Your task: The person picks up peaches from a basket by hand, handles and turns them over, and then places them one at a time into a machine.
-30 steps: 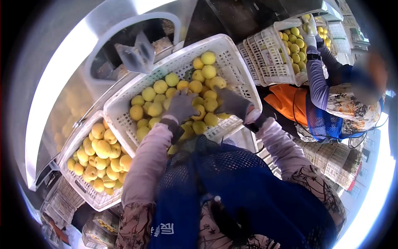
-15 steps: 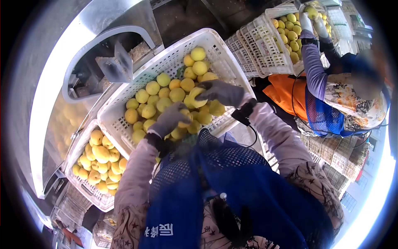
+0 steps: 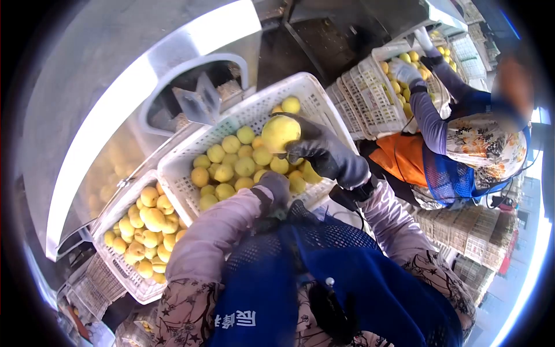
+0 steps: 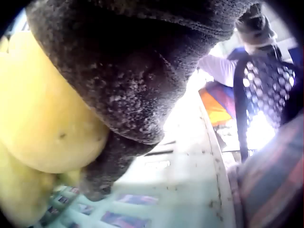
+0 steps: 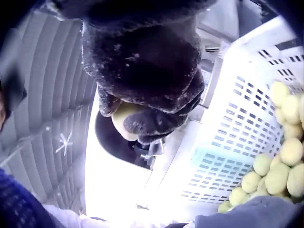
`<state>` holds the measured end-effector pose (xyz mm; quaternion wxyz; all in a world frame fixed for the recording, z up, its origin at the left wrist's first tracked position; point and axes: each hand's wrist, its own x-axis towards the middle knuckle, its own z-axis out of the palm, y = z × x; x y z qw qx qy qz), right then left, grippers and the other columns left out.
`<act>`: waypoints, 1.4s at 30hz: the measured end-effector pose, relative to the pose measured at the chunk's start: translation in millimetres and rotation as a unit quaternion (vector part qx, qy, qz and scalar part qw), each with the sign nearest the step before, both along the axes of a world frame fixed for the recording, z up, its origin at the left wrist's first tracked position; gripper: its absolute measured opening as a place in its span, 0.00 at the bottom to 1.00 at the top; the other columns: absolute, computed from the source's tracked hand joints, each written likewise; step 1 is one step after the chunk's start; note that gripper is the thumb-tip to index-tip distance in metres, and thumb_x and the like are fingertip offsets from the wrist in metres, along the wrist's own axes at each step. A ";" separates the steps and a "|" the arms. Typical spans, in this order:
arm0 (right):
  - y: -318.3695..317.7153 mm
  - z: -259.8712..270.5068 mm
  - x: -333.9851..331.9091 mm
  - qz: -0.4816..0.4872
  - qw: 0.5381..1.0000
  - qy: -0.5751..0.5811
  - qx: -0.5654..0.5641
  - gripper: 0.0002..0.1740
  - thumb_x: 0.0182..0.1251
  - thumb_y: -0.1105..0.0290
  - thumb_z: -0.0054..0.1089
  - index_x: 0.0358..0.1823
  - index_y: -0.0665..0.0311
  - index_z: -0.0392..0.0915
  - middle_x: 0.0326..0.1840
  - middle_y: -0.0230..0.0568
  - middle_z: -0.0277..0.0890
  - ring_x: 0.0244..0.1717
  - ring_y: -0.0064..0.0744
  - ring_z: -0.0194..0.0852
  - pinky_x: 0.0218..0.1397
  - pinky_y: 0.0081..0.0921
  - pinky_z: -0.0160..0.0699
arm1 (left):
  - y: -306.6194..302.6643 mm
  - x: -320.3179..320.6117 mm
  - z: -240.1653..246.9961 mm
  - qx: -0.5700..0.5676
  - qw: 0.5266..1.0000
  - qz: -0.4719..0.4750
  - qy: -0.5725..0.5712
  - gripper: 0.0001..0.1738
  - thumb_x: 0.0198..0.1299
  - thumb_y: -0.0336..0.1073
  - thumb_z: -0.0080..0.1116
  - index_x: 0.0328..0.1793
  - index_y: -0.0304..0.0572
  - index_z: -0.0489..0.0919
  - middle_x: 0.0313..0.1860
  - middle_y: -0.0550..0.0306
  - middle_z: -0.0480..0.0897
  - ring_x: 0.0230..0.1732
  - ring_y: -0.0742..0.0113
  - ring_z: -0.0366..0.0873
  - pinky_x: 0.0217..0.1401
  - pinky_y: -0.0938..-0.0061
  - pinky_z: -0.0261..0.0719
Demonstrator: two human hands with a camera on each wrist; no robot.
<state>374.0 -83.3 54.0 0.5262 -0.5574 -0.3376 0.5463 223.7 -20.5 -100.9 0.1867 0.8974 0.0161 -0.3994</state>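
In the head view, my gloved right hand [image 3: 330, 155] holds up a large yellow fruit [image 3: 281, 134] above a white crate [image 3: 173, 168] of similar fruit. The right wrist view shows that glove [image 5: 147, 71] with fingers curled round the fruit [image 5: 121, 119]. Low at the crate's near side, my gloved left hand [image 3: 275, 188] is bent inward, its fingertips hidden in the head view. In the left wrist view, the left glove's fingers [image 4: 102, 175] curl against the edge of a yellow fruit [image 4: 50, 116].
A smaller white crate [image 3: 141, 296] of yellow fruit stands at the left. Behind the large crate is a metal machine with a curved opening [image 3: 199, 101]. At the right, another person [image 3: 480, 139] reaches into a fruit crate [image 3: 381, 113].
My right hand has lifted a fruit up from the pile. My left hand has drawn back toward my body. The other person's hands have moved apart, one of them lower over the fruit.
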 end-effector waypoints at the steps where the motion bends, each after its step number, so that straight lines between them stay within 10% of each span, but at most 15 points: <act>1: 14.1 20.7 -12.8 -0.032 0.998 -0.023 -0.039 0.37 0.65 0.71 0.75 0.75 0.69 0.71 0.67 0.49 0.80 0.65 0.38 0.81 0.70 0.33 0.80 | 13.9 -3.4 9.6 -0.060 0.998 0.025 -0.012 0.31 0.48 0.52 0.75 0.60 0.49 0.89 0.56 0.52 0.91 0.57 0.51 0.88 0.59 0.61 0.84; 7: 89.1 13.1 -62.2 -0.094 0.948 -0.288 0.095 0.46 0.59 0.59 0.83 0.75 0.69 0.70 0.70 0.55 0.76 0.65 0.48 0.79 0.71 0.39 0.79 | 49.8 -83.1 14.7 -0.214 0.936 0.261 -0.103 0.45 0.51 0.53 0.80 0.75 0.46 0.79 0.61 0.49 0.88 0.64 0.53 0.84 0.68 0.63 0.79; 12: 159.5 -33.8 -91.7 -0.121 0.875 -0.460 0.092 0.50 0.59 0.54 0.81 0.76 0.72 0.65 0.68 0.66 0.71 0.64 0.65 0.79 0.67 0.49 0.81 | 58.5 -174.1 49.1 -0.569 0.557 0.590 -0.134 0.38 0.60 0.37 0.76 0.75 0.31 0.75 0.59 0.48 0.85 0.61 0.62 0.81 0.68 0.70 0.79; 15: 196.4 -24.2 -91.8 -0.111 0.833 -0.541 0.008 0.50 0.62 0.49 0.78 0.76 0.71 0.63 0.67 0.67 0.71 0.64 0.66 0.79 0.66 0.50 0.82 | 51.7 -207.6 67.3 -0.577 0.504 0.616 -0.182 0.32 0.74 0.49 0.63 0.74 0.34 0.76 0.63 0.47 0.84 0.64 0.58 0.81 0.73 0.63 0.76; 17: 203.7 -23.2 -82.9 -0.156 0.786 -0.593 0.079 0.51 0.61 0.50 0.80 0.75 0.72 0.63 0.66 0.64 0.73 0.61 0.64 0.81 0.66 0.48 0.83 | 58.6 -222.3 32.9 -0.484 0.589 0.515 -0.393 0.32 0.78 0.55 0.52 0.73 0.35 0.77 0.64 0.46 0.84 0.66 0.54 0.81 0.75 0.59 0.74; 19: 175.2 45.6 -78.7 -0.077 0.958 -0.274 0.017 0.56 0.55 0.54 0.86 0.76 0.75 0.60 0.73 0.64 0.70 0.67 0.57 0.79 0.71 0.46 0.81 | 62.2 -243.2 6.8 -0.236 0.710 0.381 -0.543 0.46 0.80 0.70 0.24 0.71 0.41 0.81 0.67 0.41 0.83 0.71 0.42 0.78 0.80 0.50 0.69; 20: 154.8 75.7 -89.5 -0.062 0.993 -0.101 -0.016 0.59 0.53 0.56 0.87 0.79 0.75 0.58 0.74 0.64 0.69 0.70 0.55 0.77 0.73 0.45 0.79 | 59.9 -253.8 -6.8 -0.178 0.719 0.388 -0.549 0.43 0.82 0.67 0.26 0.73 0.42 0.80 0.68 0.40 0.82 0.71 0.40 0.77 0.77 0.51 0.71; 22: 134.2 41.7 -96.2 -0.035 0.920 -0.389 0.022 0.64 0.55 0.57 0.86 0.84 0.76 0.51 0.73 0.64 0.72 0.74 0.53 0.74 0.76 0.42 0.77 | 76.1 -231.0 59.9 -0.361 0.648 0.431 -0.514 0.36 0.85 0.60 0.30 0.79 0.42 0.73 0.64 0.41 0.83 0.63 0.49 0.82 0.69 0.60 0.79; 25: 93.8 29.6 -124.6 0.213 0.920 -0.327 -0.031 0.56 0.57 0.58 0.83 0.83 0.70 0.60 0.75 0.60 0.73 0.75 0.47 0.74 0.76 0.34 0.75 | 91.5 -218.1 65.5 -0.371 0.639 0.426 -0.522 0.40 0.83 0.61 0.40 0.77 0.26 0.69 0.59 0.45 0.85 0.54 0.61 0.87 0.62 0.67 0.84; 28: 79.8 20.5 -134.6 0.144 0.964 -0.224 -0.001 0.49 0.58 0.59 0.83 0.79 0.66 0.67 0.75 0.56 0.75 0.74 0.46 0.76 0.75 0.34 0.76 | 107.6 -199.4 90.8 -0.491 0.579 0.575 -0.305 0.35 0.84 0.54 0.44 0.75 0.25 0.71 0.61 0.45 0.84 0.56 0.60 0.86 0.62 0.67 0.83; 31: 74.1 9.1 -141.4 0.069 0.924 -0.368 0.078 0.44 0.60 0.64 0.78 0.77 0.64 0.68 0.74 0.55 0.72 0.66 0.56 0.80 0.69 0.41 0.79 | 121.0 -192.7 87.1 -0.094 0.744 0.206 -0.629 0.29 0.80 0.44 0.53 0.75 0.26 0.72 0.62 0.46 0.84 0.56 0.60 0.86 0.61 0.69 0.84; 33: 70.4 12.3 -139.1 0.021 0.870 -0.484 0.090 0.44 0.61 0.65 0.77 0.78 0.63 0.67 0.74 0.55 0.71 0.62 0.59 0.81 0.68 0.44 0.80 | 97.4 -158.4 148.5 -0.507 0.437 0.643 -0.372 0.22 0.73 0.38 0.67 0.66 0.32 0.81 0.56 0.51 0.87 0.47 0.74 0.83 0.50 0.77 0.82; 37: 74.4 18.5 -120.8 0.033 0.820 -0.561 0.108 0.46 0.60 0.68 0.76 0.81 0.59 0.65 0.74 0.57 0.68 0.64 0.61 0.77 0.67 0.44 0.80 | 111.5 -141.0 147.0 -0.425 0.511 0.650 -0.369 0.23 0.65 0.36 0.75 0.62 0.32 0.83 0.46 0.56 0.90 0.25 0.82 0.78 0.23 0.81 0.73; 41: 87.7 27.6 -109.3 0.027 0.845 -0.526 0.099 0.43 0.63 0.66 0.75 0.79 0.62 0.67 0.72 0.59 0.71 0.59 0.61 0.82 0.60 0.42 0.85 | 119.2 -127.8 167.4 -0.298 0.587 0.627 -0.417 0.22 0.65 0.35 0.75 0.61 0.32 0.82 0.45 0.55 0.90 0.22 0.82 0.77 0.23 0.80 0.73; 42: 93.5 21.8 -105.2 0.026 0.844 -0.526 0.101 0.43 0.63 0.66 0.75 0.79 0.62 0.67 0.72 0.59 0.71 0.59 0.61 0.82 0.60 0.42 0.85 | 122.0 -125.3 177.7 -0.287 0.583 0.650 -0.394 0.21 0.66 0.29 0.72 0.62 0.29 0.81 0.48 0.52 0.89 0.38 0.73 0.82 0.41 0.77 0.79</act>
